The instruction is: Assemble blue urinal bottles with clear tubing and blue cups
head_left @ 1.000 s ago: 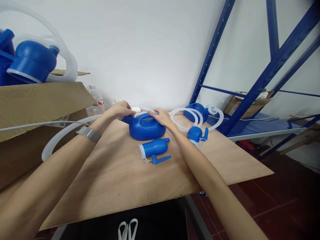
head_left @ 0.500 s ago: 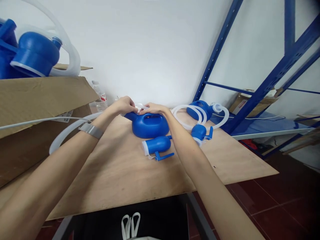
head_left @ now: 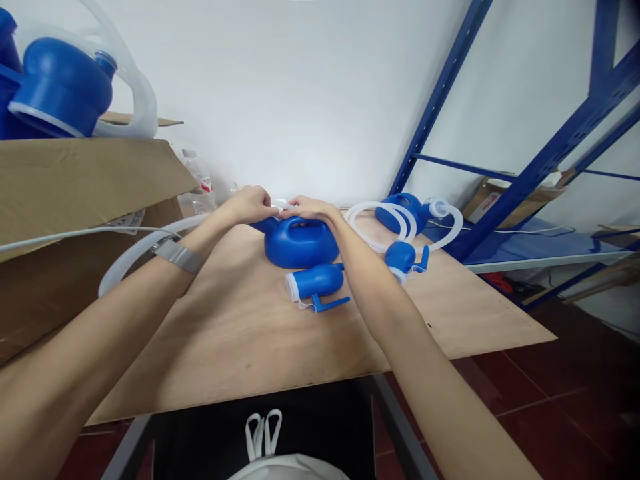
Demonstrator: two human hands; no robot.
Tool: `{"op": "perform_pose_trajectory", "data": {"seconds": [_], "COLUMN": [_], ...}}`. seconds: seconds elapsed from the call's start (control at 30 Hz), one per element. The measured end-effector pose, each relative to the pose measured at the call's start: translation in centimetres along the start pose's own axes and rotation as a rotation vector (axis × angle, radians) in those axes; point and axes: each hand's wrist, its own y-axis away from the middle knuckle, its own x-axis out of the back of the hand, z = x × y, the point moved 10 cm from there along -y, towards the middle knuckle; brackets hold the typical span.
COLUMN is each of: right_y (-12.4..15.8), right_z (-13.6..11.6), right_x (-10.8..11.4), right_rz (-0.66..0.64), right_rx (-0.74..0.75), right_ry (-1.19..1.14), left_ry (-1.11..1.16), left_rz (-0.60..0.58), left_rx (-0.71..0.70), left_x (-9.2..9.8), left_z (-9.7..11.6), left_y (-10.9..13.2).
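Near the wall, my left hand (head_left: pixel 251 203) is closed, its fingers pinched at a whitish translucent strip (head_left: pixel 285 205). My right hand (head_left: pixel 311 208) meets it there, fingers bent onto the same strip, just above a blue urinal bottle (head_left: pixel 300 248) with a loop handle. Where the strip leads is hidden behind the fingers. The bottle's neck points left, beneath my left hand. A clear ribbed hose (head_left: pixel 117 270) passes behind my left forearm toward that neck. In front of the bottle lies a blue cup-shaped piece (head_left: pixel 317 280) with a white rim and a blue lever.
To the right are another blue bottle (head_left: pixel 400 207), a coiled hose (head_left: pixel 373 247) and a second cup-shaped piece (head_left: pixel 400 255). An open cardboard box (head_left: pixel 90 173) with blue parts on top fills the left. Behind it stands a water bottle (head_left: pixel 203 187). Blue shelving (head_left: pixel 525 247) borders the table.
The view has shifted slightly, so the table sits a little higher. My right fingers have moved slightly along the strip; both hands stay together over the blue bottle.
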Motion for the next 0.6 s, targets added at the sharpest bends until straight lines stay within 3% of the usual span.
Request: {"op": "perform_pose_trajectory", "data": {"seconds": [0.43, 0.6], "right_y": [-0.54, -0.09], "right_z": [0.90, 0.73], "right_x": [0.05, 0.43], "right_rz": [-0.025, 0.007], "right_rx": [-0.049, -0.080], "right_ry": [-0.013, -0.005], "left_ry": [0.108, 0.081], "left_rz": [-0.017, -0.014], "left_rx": [0.084, 0.038], "left_x": [-0.68, -0.66], "left_z": [-0.72, -0.53], "left_y": [0.57, 0.24]}}
